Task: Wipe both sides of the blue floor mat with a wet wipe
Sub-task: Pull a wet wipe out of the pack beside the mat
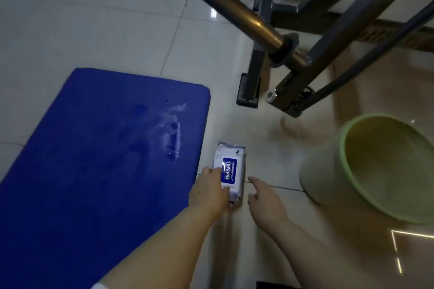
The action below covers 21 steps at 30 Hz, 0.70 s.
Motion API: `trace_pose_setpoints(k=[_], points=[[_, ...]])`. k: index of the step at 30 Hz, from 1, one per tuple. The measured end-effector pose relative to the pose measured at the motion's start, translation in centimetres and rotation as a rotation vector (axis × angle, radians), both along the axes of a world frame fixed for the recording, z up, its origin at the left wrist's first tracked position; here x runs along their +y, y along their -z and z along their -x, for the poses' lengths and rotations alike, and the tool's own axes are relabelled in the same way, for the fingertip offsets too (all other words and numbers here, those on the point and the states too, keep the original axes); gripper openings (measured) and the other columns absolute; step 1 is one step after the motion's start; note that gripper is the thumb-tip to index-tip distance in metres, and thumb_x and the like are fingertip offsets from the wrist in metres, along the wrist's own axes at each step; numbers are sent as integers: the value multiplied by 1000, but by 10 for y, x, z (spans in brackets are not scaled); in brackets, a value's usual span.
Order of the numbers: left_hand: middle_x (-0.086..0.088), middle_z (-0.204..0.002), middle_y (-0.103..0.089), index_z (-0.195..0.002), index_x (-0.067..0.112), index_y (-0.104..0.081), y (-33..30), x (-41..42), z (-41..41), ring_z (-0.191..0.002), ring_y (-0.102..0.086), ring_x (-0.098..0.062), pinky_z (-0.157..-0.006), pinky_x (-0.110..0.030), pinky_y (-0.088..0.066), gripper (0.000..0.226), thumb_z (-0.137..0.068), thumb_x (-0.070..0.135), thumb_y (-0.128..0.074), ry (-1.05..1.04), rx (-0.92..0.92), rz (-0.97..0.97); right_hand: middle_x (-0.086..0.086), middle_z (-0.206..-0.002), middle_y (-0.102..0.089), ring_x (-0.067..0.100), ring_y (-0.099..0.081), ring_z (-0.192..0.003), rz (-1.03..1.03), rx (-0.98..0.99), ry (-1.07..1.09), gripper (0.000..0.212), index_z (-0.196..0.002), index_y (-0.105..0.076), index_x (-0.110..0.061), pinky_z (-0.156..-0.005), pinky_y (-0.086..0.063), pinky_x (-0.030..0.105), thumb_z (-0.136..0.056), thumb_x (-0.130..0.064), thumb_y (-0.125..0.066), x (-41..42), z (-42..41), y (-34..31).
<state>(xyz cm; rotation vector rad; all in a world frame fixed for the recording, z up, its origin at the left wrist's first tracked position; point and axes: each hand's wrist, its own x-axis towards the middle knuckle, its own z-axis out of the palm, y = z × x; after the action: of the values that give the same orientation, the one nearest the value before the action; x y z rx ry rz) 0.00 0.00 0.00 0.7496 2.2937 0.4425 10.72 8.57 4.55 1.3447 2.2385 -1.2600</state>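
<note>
Blue floor mat (98,159) lies flat on the tiled floor (82,19), filling the left of the view; a whitish smear (172,134) sits on its upper face near the right edge. Wet-wipe pack (229,171) rests on the floor just beside that edge.

Left hand (209,191) lies on the near end of the pack, fingers curled over it and pressing it down. Right hand (265,202) is just beside the pack's right side, fingers relaxed and apart, forefinger pointing at it, holding nothing. No wipe drawn yet; the label flap looks closed.

Handling, judged: pack is soft, light film, likely to slide on glossy tile, so pin it with one hand and peel the flap at the label with the other. Mat looks like thick, pliable foam, light but floppy; for turning it over, take hold along the rounded right edge or a corner and fold it across, not drag it.

Nearby: green bin (375,166) to the right, metal exercise frame (293,37) beyond.
</note>
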Motion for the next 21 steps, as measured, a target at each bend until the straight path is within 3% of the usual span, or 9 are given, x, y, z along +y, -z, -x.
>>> trace_pose_setpoints(k=[3,7,11,13,15,19,21], points=[[-2,-129,-44,-139,19,-38,51,26,4,-118,-49,-19,-92,-34,-50,62,-88,42,-65,-66,62,17,7,-133,-53,19,-51,-117,-14,83,59,41,-132,-51,-12,-87,-35,20,-92,-6,-49,10,14,53],[-4,-129,-40,-139,18,-33,102,56,11,-116,-44,-20,-93,-33,-46,74,-82,50,-68,-64,166,46,-11,-97,-59,0,-53,-76,-68,245,244,28,-110,-60,-25,-63,-39,11,-89,-9,-51,19,29,121],[-7,-136,-32,-145,14,-22,127,73,15,-121,-37,-23,-94,-32,-40,92,-79,62,-63,22,289,101,-2,-115,-60,10,-58,-90,-105,321,387,34,-113,-62,-26,-72,-39,18,-89,-7,-48,27,38,172],[-8,-137,-31,-144,13,-23,132,74,16,-121,-36,-23,-94,-32,-41,90,-80,64,-61,67,321,109,2,-121,-57,11,-55,-94,-123,296,397,37,-121,-60,-17,-70,-37,8,-92,-4,-43,25,41,184],[-9,-138,-31,-143,12,-26,133,74,18,-121,-36,-23,-92,-33,-43,88,-80,62,-62,79,299,108,3,-124,-55,8,-49,-92,-144,277,404,37,-126,-58,-12,-65,-34,0,-95,-3,-40,23,42,189],[-9,-136,-30,-139,12,-33,129,76,21,-119,-37,-24,-83,-32,-44,80,-80,58,-64,29,200,100,10,-125,-55,16,-53,-106,-186,274,369,38,-126,-60,-8,-80,-30,6,-93,0,-42,25,45,189],[-9,-135,-30,-137,12,-36,128,76,25,-118,-38,-25,-83,-33,-44,78,-80,57,-65,28,159,97,12,-123,-55,14,-52,-101,-177,264,339,37,-125,-60,-6,-74,-27,-2,-93,2,-43,28,46,185]])
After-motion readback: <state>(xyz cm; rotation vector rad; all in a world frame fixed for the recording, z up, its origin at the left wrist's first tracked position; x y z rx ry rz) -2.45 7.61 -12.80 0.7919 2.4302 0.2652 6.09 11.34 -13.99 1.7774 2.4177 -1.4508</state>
